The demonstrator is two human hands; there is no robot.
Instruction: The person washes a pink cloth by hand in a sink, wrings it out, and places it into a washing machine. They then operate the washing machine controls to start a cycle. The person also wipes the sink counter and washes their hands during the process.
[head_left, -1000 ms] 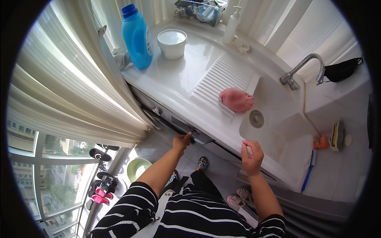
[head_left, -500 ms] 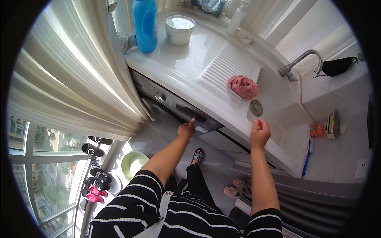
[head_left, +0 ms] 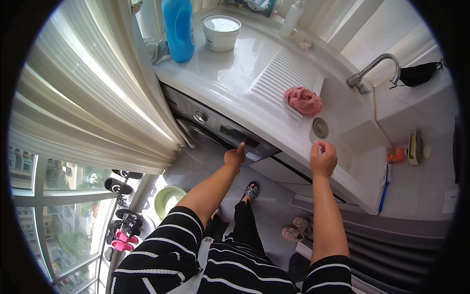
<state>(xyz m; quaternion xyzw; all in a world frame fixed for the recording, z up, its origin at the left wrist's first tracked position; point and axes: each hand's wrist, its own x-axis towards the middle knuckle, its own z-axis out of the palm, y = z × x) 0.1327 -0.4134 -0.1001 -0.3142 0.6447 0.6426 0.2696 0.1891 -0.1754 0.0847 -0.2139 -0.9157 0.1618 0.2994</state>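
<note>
Centrally, left fingers [head_left: 236, 156] at glossy panel [head_left: 229, 130], nubbly cloth [head_left: 303, 101]

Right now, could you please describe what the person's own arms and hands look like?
The left sleeve and right sleeve are black with thin white stripes that look raised, like cord. Both are loose and short, ending around the elbows. Below them, the left hand and right hand are bare, with no gloves. Rings are too small to tell.
</note>
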